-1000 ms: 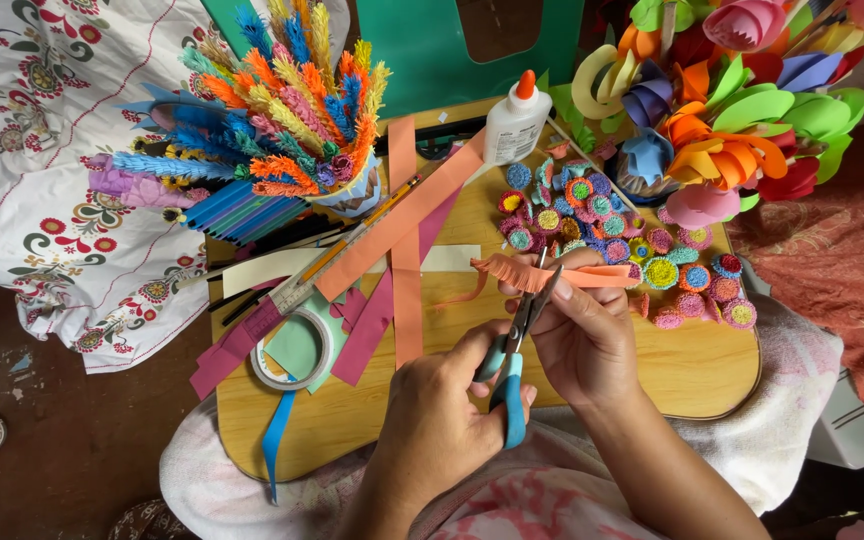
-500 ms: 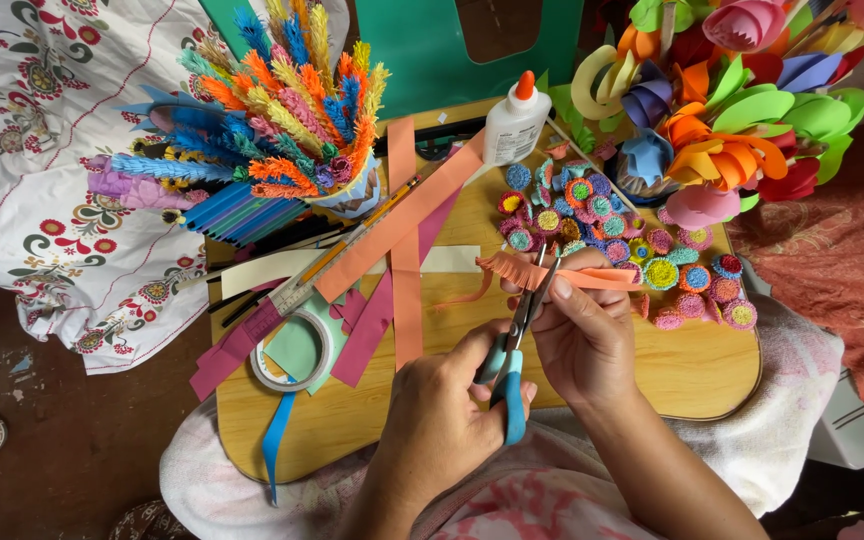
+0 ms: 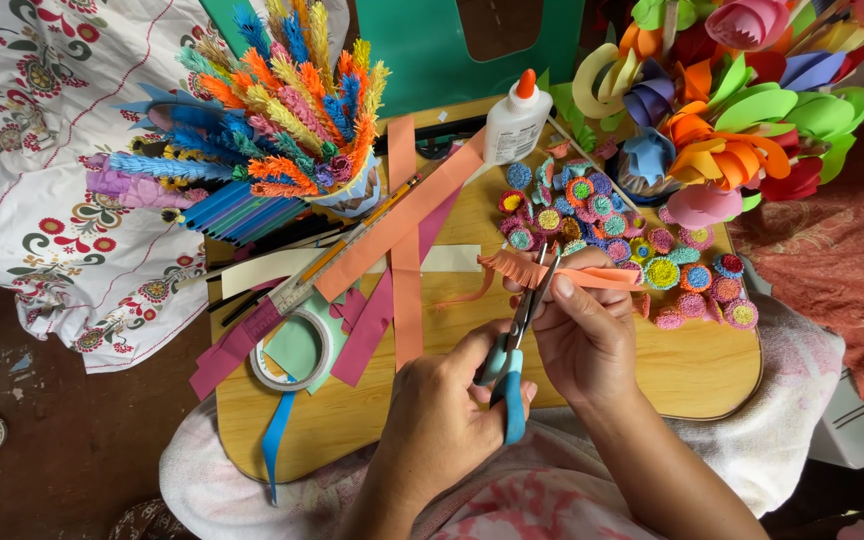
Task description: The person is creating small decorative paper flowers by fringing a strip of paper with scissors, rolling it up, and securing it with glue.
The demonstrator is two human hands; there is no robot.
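My left hand (image 3: pixel 444 415) grips blue-handled scissors (image 3: pixel 512 365), whose blades point up and away from me. The blades sit at the fringed edge of an orange paper strip (image 3: pixel 592 277). My right hand (image 3: pixel 584 335) pinches that strip between thumb and fingers, holding it level just above a wooden board (image 3: pixel 697 375) on my lap. The part of the strip to the left of the scissors is cut into a fringe.
On the board lie long orange and pink paper strips (image 3: pixel 404 250), a ruler (image 3: pixel 347 250), a tape roll (image 3: pixel 292 345), a white glue bottle (image 3: pixel 517 120) and several small rolled paper rosettes (image 3: pixel 672 265). A cup of fringed paper sticks (image 3: pixel 282 110) stands at left, paper flowers (image 3: pixel 742 90) at right.
The scissors have nudged slightly along the orange strip; both hands stay in nearly the same place.
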